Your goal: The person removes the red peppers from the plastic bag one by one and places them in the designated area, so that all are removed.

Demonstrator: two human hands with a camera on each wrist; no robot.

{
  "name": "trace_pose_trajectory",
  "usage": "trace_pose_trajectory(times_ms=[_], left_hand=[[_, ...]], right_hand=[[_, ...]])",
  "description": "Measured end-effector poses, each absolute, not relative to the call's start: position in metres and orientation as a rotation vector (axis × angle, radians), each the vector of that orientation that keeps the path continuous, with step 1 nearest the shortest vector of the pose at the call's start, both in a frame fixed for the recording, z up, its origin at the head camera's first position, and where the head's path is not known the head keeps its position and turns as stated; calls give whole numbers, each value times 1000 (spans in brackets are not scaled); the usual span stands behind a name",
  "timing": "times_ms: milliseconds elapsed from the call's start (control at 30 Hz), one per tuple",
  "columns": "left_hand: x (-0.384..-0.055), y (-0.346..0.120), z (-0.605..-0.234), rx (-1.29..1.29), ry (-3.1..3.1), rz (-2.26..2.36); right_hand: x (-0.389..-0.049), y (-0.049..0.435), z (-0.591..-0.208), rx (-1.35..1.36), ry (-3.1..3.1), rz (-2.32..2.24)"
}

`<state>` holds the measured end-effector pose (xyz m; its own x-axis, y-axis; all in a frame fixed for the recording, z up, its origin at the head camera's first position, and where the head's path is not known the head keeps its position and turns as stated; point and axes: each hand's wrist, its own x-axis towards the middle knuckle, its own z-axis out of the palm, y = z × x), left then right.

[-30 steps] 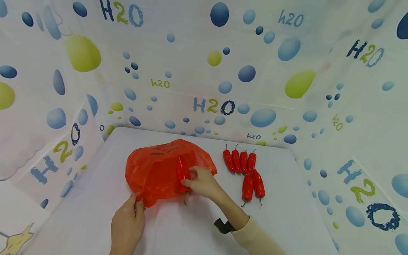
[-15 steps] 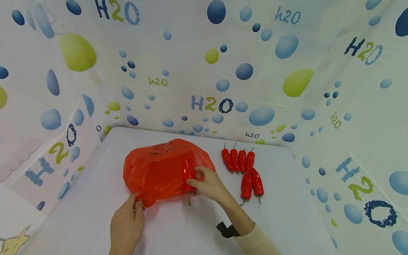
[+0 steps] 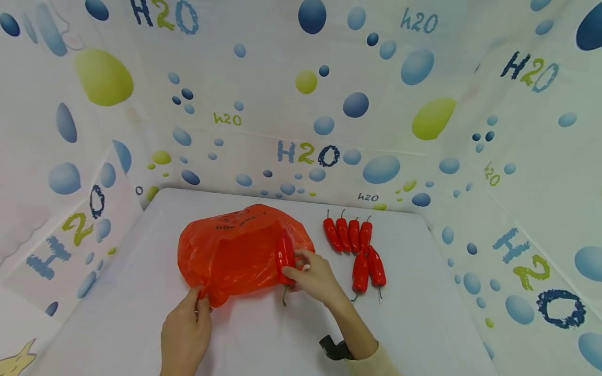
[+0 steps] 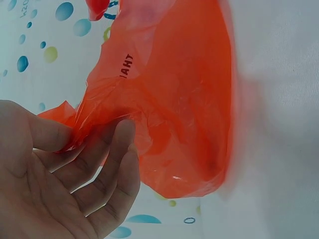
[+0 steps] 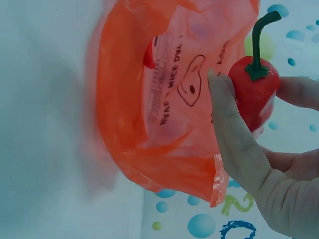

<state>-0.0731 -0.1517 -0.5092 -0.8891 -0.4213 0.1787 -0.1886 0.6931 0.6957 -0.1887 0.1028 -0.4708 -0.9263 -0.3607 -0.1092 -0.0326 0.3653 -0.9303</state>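
Note:
A red plastic bag (image 3: 197, 248) lies puffed up on the table, its mouth toward me. My left hand (image 3: 187, 326) pinches the near left edge of the mouth; in the left wrist view the thumb and fingers (image 4: 119, 137) of that hand gather the thin film. My right hand (image 3: 322, 279) holds a red chili pepper (image 3: 284, 256) at the right side of the mouth, stem end down and tip up. In the right wrist view the pepper (image 5: 251, 94) sits between thumb and fingers, its green stem (image 5: 257, 47) sticking out. A small red patch (image 5: 148, 56) shows inside the bag.
Several red chili peppers (image 3: 354, 235) stand in a row on the white table (image 3: 414, 271) to the right of the bag. Two more peppers (image 3: 360, 274) lie just in front of them. A patterned curtain (image 3: 301, 104) surrounds the table's back and sides.
My right hand has moved to the right with the pepper, toward the right edge of the bag's mouth. The left hand keeps its hold on the bag. The whole head view has shifted slightly.

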Motion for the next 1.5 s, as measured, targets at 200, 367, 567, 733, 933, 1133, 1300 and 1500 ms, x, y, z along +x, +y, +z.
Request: trace_pose_trajectory(times_ms=[200, 367, 567, 733, 933, 1133, 1300, 1500], left_hand=[[-73, -153, -512, 460, -2588, -1017], [-74, -152, -512, 461, -2600, -1026], [-75, -151, -512, 461, -2591, -1027], [-75, -151, -511, 467, -2606, -1040], [-75, -153, -512, 475, -2608, -1046], [-75, -154, -512, 479, -2611, -1054], [-75, -154, -512, 482, -2609, -1052], [-76, -155, -514, 479, -2621, -1059]], right_hand=[[-187, 111, -477, -311, 2298, -1632], [-183, 118, -478, -265, 2303, -1637], [-177, 128, -473, -196, 2377, -1649], [-177, 137, -474, -160, 2418, -1689], [-181, 148, -483, -82, 2449, -1710], [-184, 156, -491, 37, 2544, -1666], [-188, 160, -501, 73, 2555, -1649], [-192, 166, -515, 125, 2563, -1644]])
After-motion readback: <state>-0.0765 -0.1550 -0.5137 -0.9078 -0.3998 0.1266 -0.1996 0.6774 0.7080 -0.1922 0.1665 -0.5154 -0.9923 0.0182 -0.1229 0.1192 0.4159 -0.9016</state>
